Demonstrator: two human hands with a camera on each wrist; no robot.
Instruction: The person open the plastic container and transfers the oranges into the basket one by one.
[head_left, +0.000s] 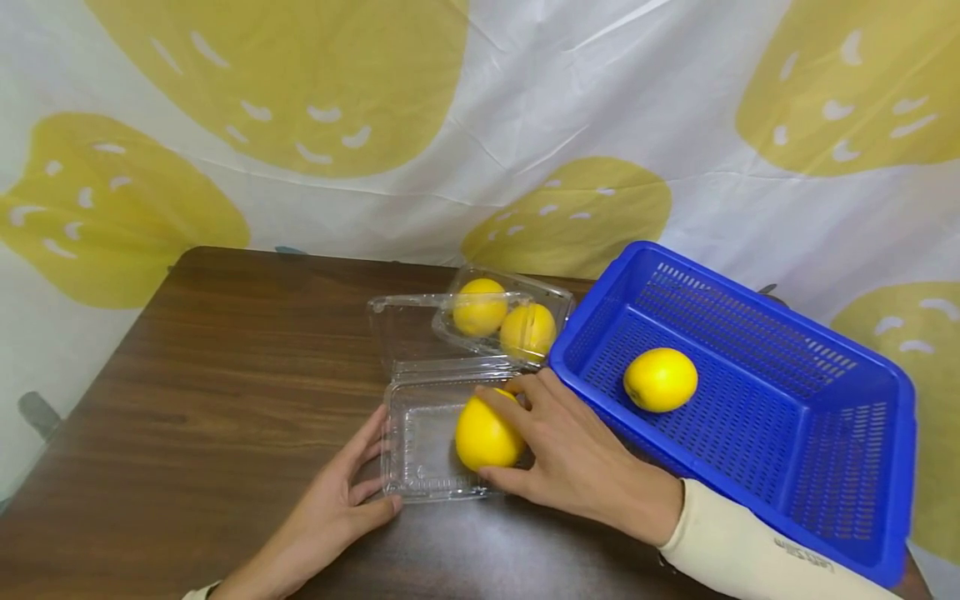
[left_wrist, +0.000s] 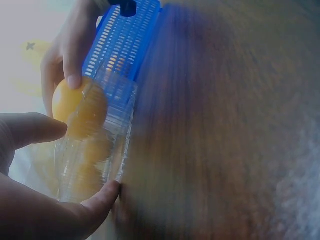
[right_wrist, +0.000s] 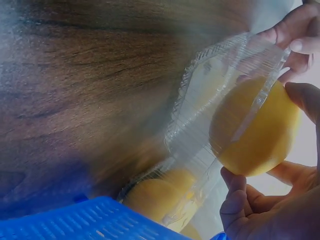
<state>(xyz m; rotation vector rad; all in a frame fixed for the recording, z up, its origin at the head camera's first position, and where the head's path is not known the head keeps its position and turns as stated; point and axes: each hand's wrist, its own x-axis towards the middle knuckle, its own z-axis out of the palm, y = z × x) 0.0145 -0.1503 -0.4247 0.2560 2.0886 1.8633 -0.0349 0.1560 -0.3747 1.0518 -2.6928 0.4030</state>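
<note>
An open clear plastic clamshell box (head_left: 426, 450) lies on the table, its lid (head_left: 420, 333) tipped back behind it. My left hand (head_left: 341, 492) holds the box at its left end, fingers along the wall and thumb at the front corner. In my right hand (head_left: 573, 454) a round yellow fruit (head_left: 486, 433) is gripped between thumb and fingers, over the right half of the box. The right wrist view shows this fruit (right_wrist: 255, 135) close to the box's rim, with the fingertips spread round it.
Behind the lid stands another clear box (head_left: 564, 304) with two yellow fruits (head_left: 480, 307) in it. A blue perforated basket (head_left: 720, 492) on the right contains one yellow fruit (head_left: 660, 380). The brown wooden table (head_left: 195, 400) ends at a patterned curtain (head_left: 360, 208).
</note>
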